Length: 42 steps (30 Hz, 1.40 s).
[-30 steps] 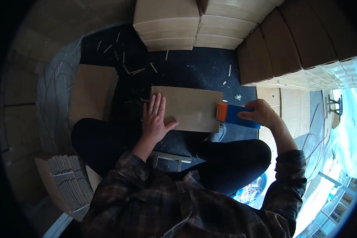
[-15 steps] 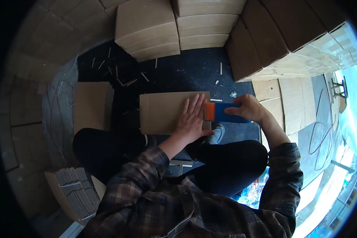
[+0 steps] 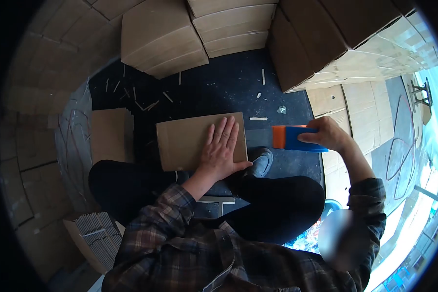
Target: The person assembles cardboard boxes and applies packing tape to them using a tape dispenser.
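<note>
Scraper level, orange blade facing cardboard

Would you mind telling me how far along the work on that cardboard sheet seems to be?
Done: flat sheets are piled at the left. In hand: the left hand lies flat on the cardboard sheet, and the right hand holds the blue and orange tool just off the sheet's right edge. Left: cannot tell, though a bundle of grey strips sits beside the person.
</note>
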Motion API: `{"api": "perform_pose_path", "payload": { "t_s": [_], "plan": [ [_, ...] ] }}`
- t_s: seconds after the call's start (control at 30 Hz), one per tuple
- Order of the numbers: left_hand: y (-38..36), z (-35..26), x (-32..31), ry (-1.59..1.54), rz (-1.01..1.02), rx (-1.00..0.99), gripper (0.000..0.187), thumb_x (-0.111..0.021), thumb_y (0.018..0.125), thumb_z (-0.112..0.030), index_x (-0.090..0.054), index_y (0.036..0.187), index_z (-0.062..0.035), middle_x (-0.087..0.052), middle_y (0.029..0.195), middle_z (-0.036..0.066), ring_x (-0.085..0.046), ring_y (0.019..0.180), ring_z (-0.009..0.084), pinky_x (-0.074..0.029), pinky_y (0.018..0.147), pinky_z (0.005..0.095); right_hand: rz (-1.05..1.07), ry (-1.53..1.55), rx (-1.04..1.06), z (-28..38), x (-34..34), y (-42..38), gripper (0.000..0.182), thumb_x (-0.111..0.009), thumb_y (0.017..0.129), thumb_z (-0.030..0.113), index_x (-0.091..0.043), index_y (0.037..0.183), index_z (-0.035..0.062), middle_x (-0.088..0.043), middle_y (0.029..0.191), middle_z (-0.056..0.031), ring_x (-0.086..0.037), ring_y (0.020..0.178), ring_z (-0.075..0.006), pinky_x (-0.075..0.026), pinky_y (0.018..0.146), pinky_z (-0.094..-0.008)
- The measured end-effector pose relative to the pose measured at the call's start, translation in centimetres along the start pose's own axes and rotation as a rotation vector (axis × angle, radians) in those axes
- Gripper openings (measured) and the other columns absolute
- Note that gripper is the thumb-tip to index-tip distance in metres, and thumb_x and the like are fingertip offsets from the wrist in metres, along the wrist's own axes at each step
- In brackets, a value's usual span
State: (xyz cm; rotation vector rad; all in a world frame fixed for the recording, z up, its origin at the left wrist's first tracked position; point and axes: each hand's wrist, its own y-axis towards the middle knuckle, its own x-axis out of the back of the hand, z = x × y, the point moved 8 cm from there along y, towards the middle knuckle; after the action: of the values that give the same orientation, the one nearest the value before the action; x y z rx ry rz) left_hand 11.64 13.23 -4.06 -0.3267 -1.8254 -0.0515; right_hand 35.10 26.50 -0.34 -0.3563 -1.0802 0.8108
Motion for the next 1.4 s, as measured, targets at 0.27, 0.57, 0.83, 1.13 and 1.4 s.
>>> {"api": "perform_pose_path", "payload": {
  "t_s": [0.27,0.57,0.83,1.13,1.4],
  "plan": [
    [0.1,-0.2,0.3,-0.002,0.01,0.012,0.114,-0.056,0.074,-0.074,-0.017,0.149,0.0022,-0.012,0.158,0.017,-0.006,0.147,0.0295,-0.002,0.118,0.0478,0.041,-0.086,-0.067,1.8,-4.5,4.3,0.043,-0.075,0.079,0.045,-0.073,0.092,0.0039,-0.069,0.081,-0.0144,-0.068,0.075,-0.0244,-0.054,0.07,-0.0351],
    [0.1,-0.2,0.3,-0.017,0.007,0.012,0.114,-0.055,0.074,-0.075,-0.017,0.149,0.0017,-0.01,0.158,0.017,-0.005,0.148,0.0291,-0.001,0.118,0.0475,0.174,-0.38,-0.004,7.1,-5.2,8.0,0.057,-0.069,0.077,0.057,-0.072,0.097,0.0041,-0.071,0.092,-0.0143,-0.069,0.089,-0.0283,-0.055,0.078,-0.036],
    [-0.2,0.1,0.3,-0.012,-0.025,0.009,0.113,-0.051,0.075,-0.077,-0.017,0.149,0.0013,-0.011,0.159,0.016,-0.005,0.148,0.0283,0.001,0.118,0.0474,0.222,-0.565,-0.003,9.2,-9.2,8.6,0.035,-0.058,0.084,0.03,-0.07,0.108,0.008,-0.069,0.111,-0.0132,-0.067,0.103,-0.0278,-0.053,0.086,-0.0392],
    [-0.2,0.1,0.9,-0.047,-0.108,0.006,0.111,-0.053,0.074,-0.076,-0.025,0.147,0.0026,-0.02,0.156,0.017,-0.013,0.147,0.0291,-0.004,0.118,0.048,-0.355,-0.346,-0.229,-11.6,-16.6,5.5,0.057,-0.07,0.078,0.042,-0.054,0.111,-0.0005,-0.064,0.097,-0.0184,-0.063,0.091,-0.0332,-0.048,0.081,-0.0439],
    [-0.7,0.2,1.5,-0.067,-0.18,-0.024,0.11,-0.048,0.074,-0.079,-0.029,0.146,0.0013,-0.022,0.156,0.015,-0.014,0.146,0.0289,-0.006,0.118,0.0479,0.059,-0.293,-0.344,-12.2,-19.6,4.3,0.048,-0.066,0.083,0.05,-0.066,0.109,0.0093,-0.065,0.113,-0.0148,-0.062,0.105,-0.0345,-0.049,0.09,-0.0432]
  ]
}}
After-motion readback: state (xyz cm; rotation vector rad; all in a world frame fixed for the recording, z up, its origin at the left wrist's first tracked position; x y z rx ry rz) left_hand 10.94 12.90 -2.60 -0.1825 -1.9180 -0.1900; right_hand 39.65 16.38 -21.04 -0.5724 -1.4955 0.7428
